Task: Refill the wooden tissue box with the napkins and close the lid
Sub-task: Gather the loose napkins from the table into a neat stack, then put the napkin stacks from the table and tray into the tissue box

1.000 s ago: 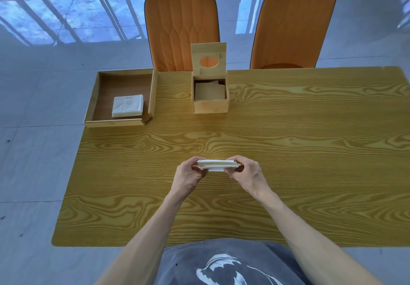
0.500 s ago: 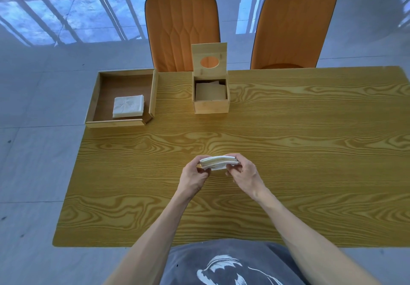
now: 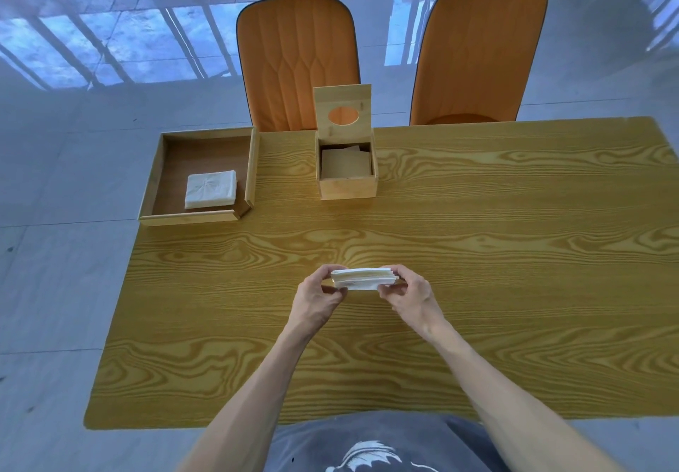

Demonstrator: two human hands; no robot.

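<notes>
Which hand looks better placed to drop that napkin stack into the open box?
Right, marginally: both the right hand and left hand grip the napkin stack, but the tissue box sits straight ahead.

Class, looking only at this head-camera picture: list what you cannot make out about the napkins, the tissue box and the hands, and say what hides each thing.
1. Napkin count in the held stack: sheets too thin, ends covered by the left hand and right hand.
2. Depth inside the tissue box: its front wall and shadow hide the bottom.
3. Lid hinges: too small.
4. Thickness of the napkin pile in the tray: seen from above.
5. Elbows: cut off by the bottom edge.
</notes>
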